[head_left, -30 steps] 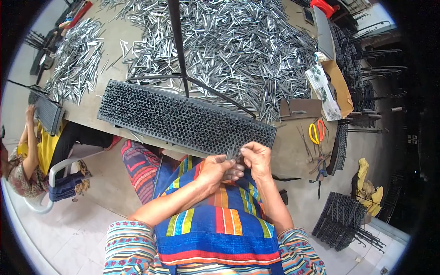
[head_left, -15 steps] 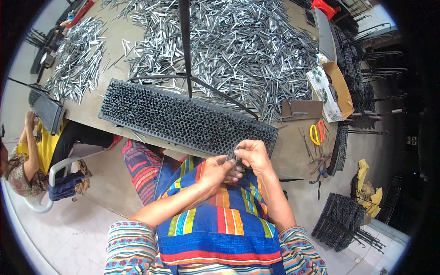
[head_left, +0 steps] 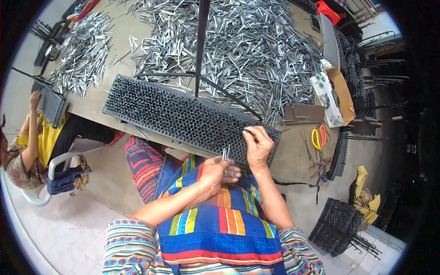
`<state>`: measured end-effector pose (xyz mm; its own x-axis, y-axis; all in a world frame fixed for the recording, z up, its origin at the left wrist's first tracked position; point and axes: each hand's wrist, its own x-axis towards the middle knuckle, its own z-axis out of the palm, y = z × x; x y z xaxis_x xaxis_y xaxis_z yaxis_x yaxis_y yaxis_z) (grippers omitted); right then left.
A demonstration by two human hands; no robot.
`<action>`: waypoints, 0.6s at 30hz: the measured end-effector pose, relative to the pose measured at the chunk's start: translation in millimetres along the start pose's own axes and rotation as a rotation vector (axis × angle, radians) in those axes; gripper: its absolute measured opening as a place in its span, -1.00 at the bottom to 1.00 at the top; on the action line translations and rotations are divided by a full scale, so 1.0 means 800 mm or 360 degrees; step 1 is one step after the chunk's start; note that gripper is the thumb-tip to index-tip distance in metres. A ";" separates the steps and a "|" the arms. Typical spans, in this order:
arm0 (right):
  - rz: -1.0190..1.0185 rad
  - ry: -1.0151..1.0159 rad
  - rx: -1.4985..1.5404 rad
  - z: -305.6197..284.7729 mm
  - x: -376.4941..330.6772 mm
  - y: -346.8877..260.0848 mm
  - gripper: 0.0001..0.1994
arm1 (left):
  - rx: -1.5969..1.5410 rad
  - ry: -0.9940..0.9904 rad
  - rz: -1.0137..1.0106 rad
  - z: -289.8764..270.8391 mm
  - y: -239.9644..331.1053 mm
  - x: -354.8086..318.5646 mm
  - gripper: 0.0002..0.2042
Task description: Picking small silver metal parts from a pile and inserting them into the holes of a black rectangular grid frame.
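My left hand (head_left: 216, 173) is closed around a few thin grey metal strips (head_left: 226, 152), whose ends stick up past the thumb. It rests just in front of a long black tray (head_left: 208, 126) full of round holes. Over the right part of this tray, my right hand (head_left: 259, 145) is closed in a pinch, fingertips at the holes. Whatever lies between those fingertips is too small and dark to make out. Many holes toward the tray's left and middle hold dark upright pieces; the right end shows bare holes.
A black frame (head_left: 200, 55) rises from the tray. Behind it spreads a large heap of metal strips (head_left: 238, 50). Scissors (head_left: 318, 137), a brown block (head_left: 303, 113) and an open carton (head_left: 339, 94) lie right. At left, another person (head_left: 32, 146) handles a similar tray (head_left: 52, 109).
My right hand has left my left hand and moved up and right onto the tray. The left hand stays nearly in place, its strips now plainly visible.
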<state>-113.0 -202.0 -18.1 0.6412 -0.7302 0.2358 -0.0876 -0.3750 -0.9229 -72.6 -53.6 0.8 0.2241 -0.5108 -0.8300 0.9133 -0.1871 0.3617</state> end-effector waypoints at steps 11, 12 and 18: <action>-0.0136 -0.0059 -0.0186 0.007 -0.001 0.001 -0.90 | -0.0122 0.0030 0.0040 0.012 0.011 0.010 -0.83; -0.0137 -0.0061 -0.0184 0.009 0.000 0.001 -0.90 | -0.0138 0.0057 0.0054 0.012 0.011 0.011 -0.83; -0.0200 -0.0101 -0.0316 0.010 0.007 -0.008 -0.88 | -0.0113 0.0076 0.0108 0.009 0.007 0.004 -0.84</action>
<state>-102.7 -199.2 -13.3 0.7024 -0.6360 0.3196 -0.1484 -0.5700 -0.8081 -69.3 -62.7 3.0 0.3007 -0.4796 -0.8244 0.9168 -0.0927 0.3884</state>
